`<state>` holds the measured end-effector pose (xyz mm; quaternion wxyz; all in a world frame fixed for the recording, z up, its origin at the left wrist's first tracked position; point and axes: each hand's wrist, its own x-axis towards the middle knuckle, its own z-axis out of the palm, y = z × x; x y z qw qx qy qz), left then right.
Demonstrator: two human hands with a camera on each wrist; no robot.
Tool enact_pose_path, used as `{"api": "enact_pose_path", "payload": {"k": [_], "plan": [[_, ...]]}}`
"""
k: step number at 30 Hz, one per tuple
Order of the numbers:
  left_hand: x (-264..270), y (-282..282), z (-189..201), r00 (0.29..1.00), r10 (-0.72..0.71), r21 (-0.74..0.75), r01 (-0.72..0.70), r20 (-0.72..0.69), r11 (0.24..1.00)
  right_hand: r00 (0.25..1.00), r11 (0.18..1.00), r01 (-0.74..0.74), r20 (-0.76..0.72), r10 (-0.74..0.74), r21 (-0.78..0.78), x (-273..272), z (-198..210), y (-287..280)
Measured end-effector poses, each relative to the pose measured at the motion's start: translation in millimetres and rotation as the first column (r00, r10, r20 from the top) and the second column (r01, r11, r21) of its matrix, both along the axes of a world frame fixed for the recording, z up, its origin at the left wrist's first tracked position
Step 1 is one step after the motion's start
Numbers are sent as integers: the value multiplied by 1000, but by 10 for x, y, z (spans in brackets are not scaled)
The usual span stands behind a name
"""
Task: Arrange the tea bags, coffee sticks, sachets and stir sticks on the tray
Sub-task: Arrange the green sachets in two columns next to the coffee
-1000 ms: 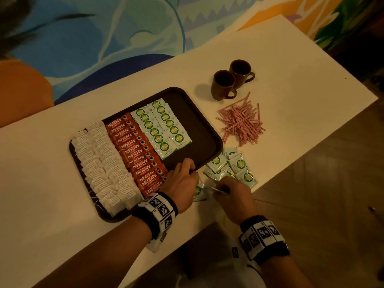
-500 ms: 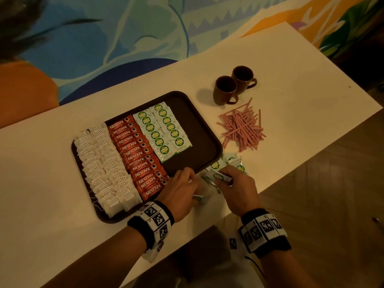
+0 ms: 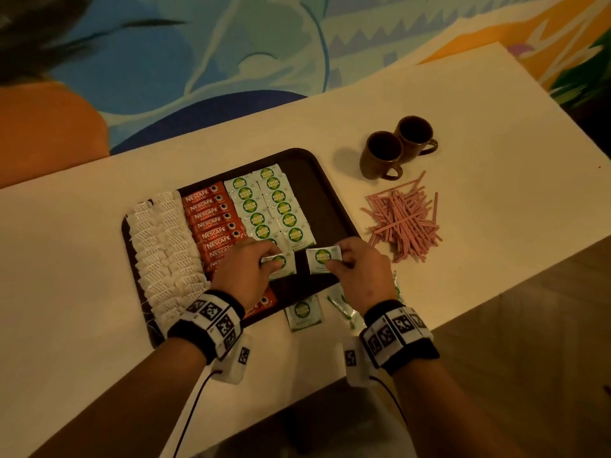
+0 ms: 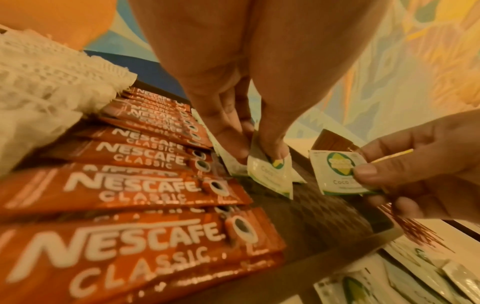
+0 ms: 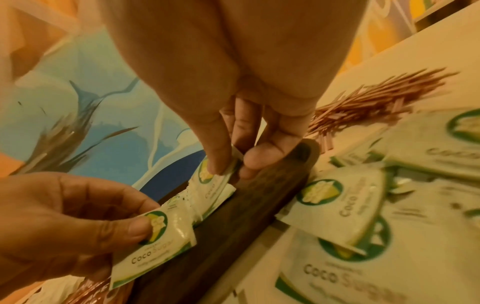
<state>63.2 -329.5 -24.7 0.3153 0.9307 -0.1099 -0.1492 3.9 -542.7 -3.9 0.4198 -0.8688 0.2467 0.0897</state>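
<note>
**Sugar sachets going down, two at once**

Over the tray [image 3: 334, 206], left hand [image 3: 243, 272] and right hand [image 3: 358, 276] each pinch one sachet. Looks like mid-placement; next, lay them extending both green rows. Stir sticks [image 3: 401, 219] wait on the table.
</note>
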Motion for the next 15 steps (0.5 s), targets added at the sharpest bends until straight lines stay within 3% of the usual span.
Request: {"api": "enact_pose_path", "payload": {"k": [6, 15], "plan": [[83, -77, -161, 997, 77, 13, -77, -5, 997, 996, 998, -39, -74, 42, 44, 372, -150, 66], [80, -77, -241, 989, 148, 35, -148, 9, 988, 990, 994, -99, -103, 94, -36, 531, -269, 70]]}}
